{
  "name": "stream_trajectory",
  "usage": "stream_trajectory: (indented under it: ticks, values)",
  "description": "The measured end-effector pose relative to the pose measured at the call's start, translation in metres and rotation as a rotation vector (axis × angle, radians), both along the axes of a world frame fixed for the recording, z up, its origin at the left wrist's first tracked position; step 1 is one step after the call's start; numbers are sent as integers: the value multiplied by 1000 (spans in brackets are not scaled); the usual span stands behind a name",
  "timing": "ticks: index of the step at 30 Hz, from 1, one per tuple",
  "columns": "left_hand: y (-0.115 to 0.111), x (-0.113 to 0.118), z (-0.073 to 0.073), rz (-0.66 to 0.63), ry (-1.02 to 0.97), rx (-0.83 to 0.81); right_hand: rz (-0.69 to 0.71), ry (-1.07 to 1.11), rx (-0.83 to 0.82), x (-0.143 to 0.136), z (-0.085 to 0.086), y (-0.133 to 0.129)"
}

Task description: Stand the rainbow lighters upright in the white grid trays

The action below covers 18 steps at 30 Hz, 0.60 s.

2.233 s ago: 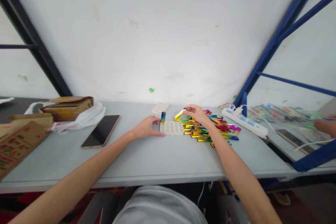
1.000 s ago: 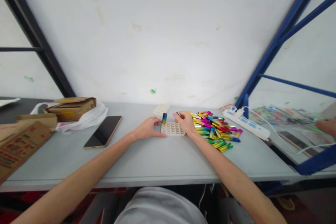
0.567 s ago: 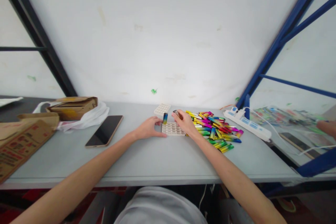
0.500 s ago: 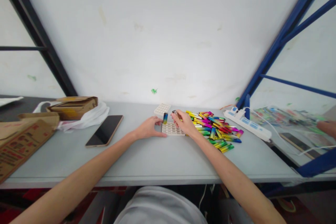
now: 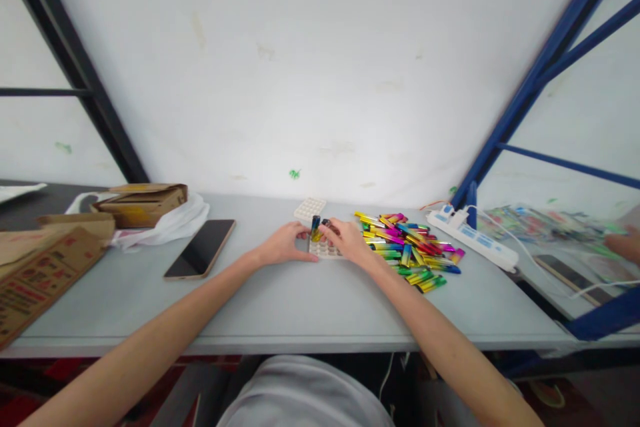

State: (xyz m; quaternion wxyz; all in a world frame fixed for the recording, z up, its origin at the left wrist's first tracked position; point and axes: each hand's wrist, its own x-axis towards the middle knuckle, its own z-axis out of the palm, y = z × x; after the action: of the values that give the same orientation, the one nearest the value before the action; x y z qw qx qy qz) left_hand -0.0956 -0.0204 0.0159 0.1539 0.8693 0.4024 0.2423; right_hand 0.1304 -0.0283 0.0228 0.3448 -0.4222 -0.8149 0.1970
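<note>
A pale tray with rows of holes [image 5: 325, 251] lies on the table between my hands. My left hand [image 5: 287, 242] grips its left side, thumb at the near corner and fingers towards the far edge. One lighter [image 5: 315, 227], blue and yellow with a dark top, stands upright in the tray's left part. Just right of it, my right hand [image 5: 345, 239] pinches another lighter [image 5: 327, 223] over the tray; its dark top shows, and the fingers cover most of its body. To the right lies a pile of shiny multicoloured lighters [image 5: 407, 243].
A second holed tray [image 5: 310, 207] lies behind. At left are a phone [image 5: 200, 250], a white plastic bag [image 5: 193, 220] and cardboard boxes [image 5: 55, 267]. A power strip [image 5: 475, 240] lies at right by the blue frame [image 5: 525, 87]. Another person's hand [image 5: 623, 243] shows beyond it.
My right hand has moved slightly left with the lighter, closer to the standing one. My left hand has stayed at the tray.
</note>
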Motion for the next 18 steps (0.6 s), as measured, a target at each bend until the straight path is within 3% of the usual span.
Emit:
stream_trajectory:
  ticks: [7, 12, 18]
  values:
    - [1, 0, -1, -4, 1, -15, 5, -175, 97, -9, 2, 0]
    - [1, -1, -1, -3, 24, -12, -87, -347, 205, -13, 5, -3]
    - [0, -1, 1, -2, 30, -25, -34, -365, 253, 14, 15, 7]
